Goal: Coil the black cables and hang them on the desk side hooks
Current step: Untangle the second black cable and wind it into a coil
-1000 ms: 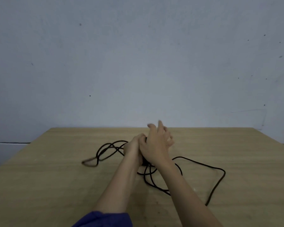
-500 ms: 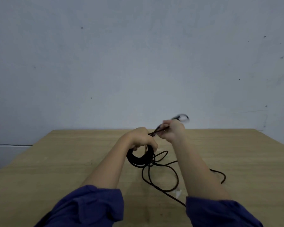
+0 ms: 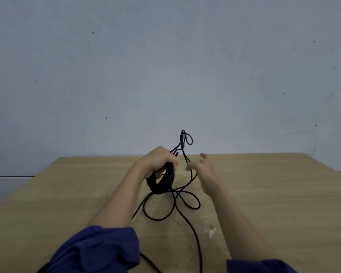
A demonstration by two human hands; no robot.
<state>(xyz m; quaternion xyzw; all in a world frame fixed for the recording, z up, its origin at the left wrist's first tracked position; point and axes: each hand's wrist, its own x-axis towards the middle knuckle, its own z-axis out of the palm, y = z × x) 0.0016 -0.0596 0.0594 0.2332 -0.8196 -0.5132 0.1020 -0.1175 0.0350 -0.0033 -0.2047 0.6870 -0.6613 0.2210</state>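
Half the cable (image 3: 157,220) lies loose; left hand (image 3: 159,162) grips coil (image 3: 158,186), right hand (image 3: 204,167) fingers spread, should feed next loop same size.

cable (image 3: 169,178) — cropped below, right hand (image 3: 204,170) blurred

The worktop (image 3: 274,194) is light brown wood with thin lines running across it. Its far edge meets a pale wall. Loose loops of a black cable (image 3: 158,219) lie on it near the middle and cross over each other. One long bit runs down toward the near edge. Just right of that bit is a small white mark (image 3: 210,232) on the wood.
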